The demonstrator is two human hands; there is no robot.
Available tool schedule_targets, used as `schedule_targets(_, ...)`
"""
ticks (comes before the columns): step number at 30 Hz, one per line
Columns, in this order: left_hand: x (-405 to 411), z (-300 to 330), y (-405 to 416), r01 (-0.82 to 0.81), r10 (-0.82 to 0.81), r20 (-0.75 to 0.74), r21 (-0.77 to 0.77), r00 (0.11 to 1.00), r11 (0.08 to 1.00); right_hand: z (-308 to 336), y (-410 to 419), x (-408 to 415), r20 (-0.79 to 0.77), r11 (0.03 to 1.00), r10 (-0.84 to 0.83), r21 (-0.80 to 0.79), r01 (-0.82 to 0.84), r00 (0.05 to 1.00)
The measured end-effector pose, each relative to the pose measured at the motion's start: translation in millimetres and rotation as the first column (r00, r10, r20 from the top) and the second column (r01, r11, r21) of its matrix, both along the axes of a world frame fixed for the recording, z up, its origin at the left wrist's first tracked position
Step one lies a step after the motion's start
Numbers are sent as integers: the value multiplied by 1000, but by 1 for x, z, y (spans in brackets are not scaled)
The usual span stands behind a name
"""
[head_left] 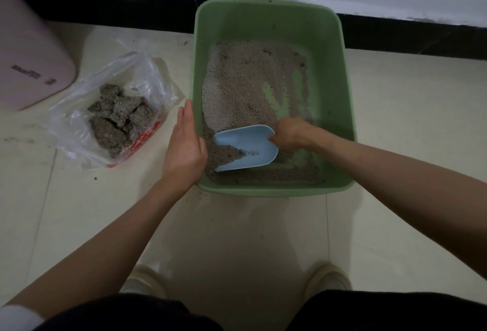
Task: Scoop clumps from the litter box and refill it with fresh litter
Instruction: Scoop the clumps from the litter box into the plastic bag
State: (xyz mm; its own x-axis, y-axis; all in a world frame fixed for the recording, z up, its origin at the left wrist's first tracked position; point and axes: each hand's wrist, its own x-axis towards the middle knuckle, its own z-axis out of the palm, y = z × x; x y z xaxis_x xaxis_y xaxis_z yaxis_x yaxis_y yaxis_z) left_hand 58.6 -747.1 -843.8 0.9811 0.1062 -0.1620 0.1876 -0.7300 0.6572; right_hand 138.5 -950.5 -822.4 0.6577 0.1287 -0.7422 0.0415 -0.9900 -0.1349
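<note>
Two things left of box [340, 98]: clump bag [118, 109], pink bin [29, 53].

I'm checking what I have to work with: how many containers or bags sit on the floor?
3: the green litter box against the wall, the plastic bag of clumps left of it, and a pink bin at far left, partly cut off.

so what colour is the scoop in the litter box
Light blue. The scoop shows clearly in the head view, held by the right hand.
</note>
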Motion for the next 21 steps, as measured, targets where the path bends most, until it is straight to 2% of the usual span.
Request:
schedule_targets(4,-1,0,0,1,-1,1,-7,1000,1000,-9,-4,-9,-109,996,-38,76,46,993)
schedule_targets(11,0,-1,2,14,-14,3,-31,1000,999,-10,-25,-18,-134,958,-132,239,161,982)
schedule_targets(17,-1,-1,2,34,-34,17,38,999,999,3,-47,-14,-57,906,-298,297,302,953)
schedule_targets(21,-1,2,1,50,-55,52,93,997,994,27,-46,-6,35,849,-383,408,337,923)
